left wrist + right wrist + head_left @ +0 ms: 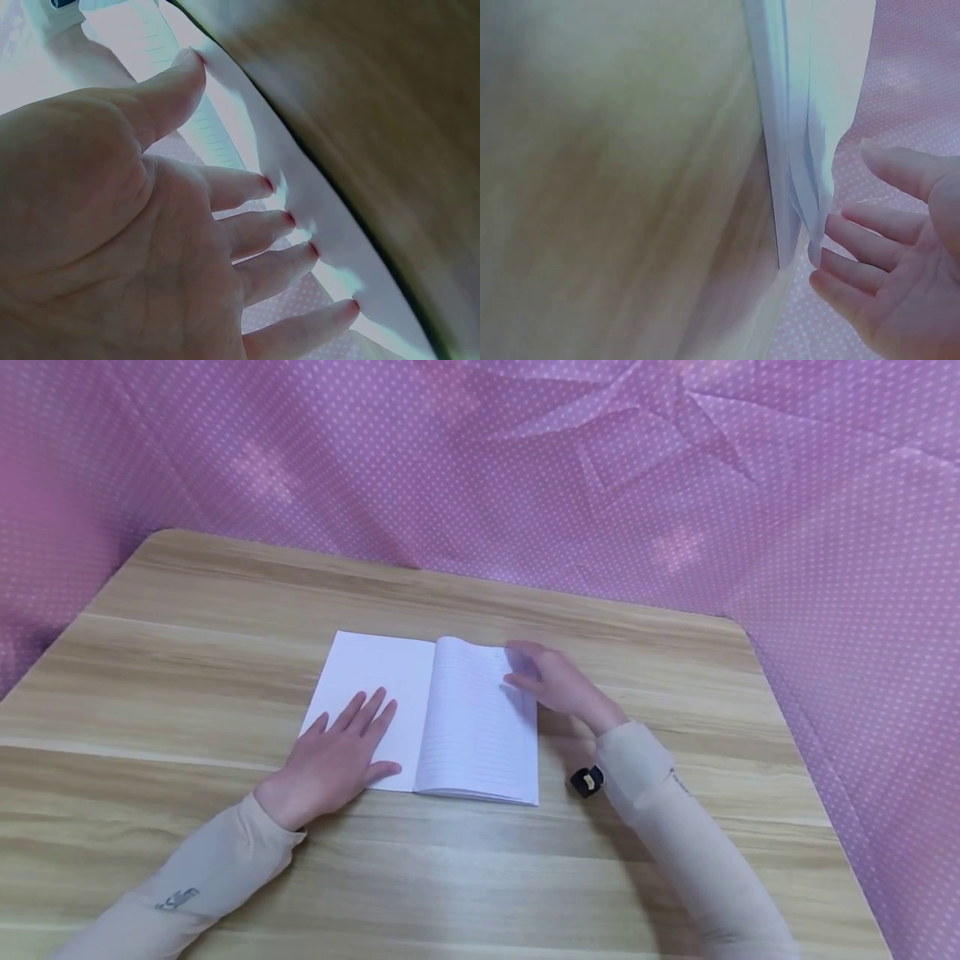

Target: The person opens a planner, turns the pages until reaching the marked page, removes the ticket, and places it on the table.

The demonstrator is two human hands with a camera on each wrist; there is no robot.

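Two hands attend an open notebook lying near the middle of a wood-grained counter. The left hand rests spread fingertips on the blank left page, grasping nothing; the right hand is released, its thumb apart from the fingers, at the outer edge of the ruled right page. Whether its fingertips touch the leaves cannot be told for certain. Likely faults: several leaves could be caught together, because their edges hang loosely bunched in the right wrist view; a leaf could crease if pinched unevenly; and the notebook could skew on the counter should the left fingertips press too lightly. Appearance: white paper, the left page plain and fairly flat, the right page finely lined, bowed upward along its inner side and wavy at the top, with layered edges visible at the bottom.
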